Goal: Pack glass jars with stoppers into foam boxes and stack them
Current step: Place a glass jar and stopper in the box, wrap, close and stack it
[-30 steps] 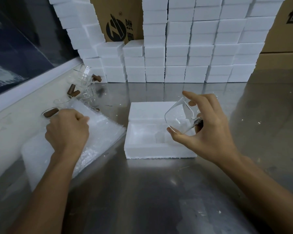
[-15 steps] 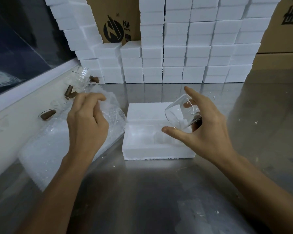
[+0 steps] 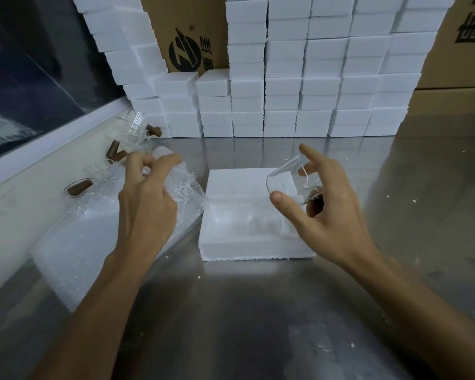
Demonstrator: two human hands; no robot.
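Right hand (image 3: 321, 215) was pinching the glass jar (image 3: 291, 182) between thumb and fingers, tilted, stopper end tucked toward the palm, hovering right over the open foam box (image 3: 255, 245). So the cavity sat just below and a bit left of the jar, and that hand was clearly the closer one. Left hand (image 3: 146, 198) had its fingers bunched on a bubble wrap sheet (image 3: 80, 242). Further back I could see loose jars (image 3: 135, 130) by the wall, then the stacked foam boxes (image 3: 313, 78).
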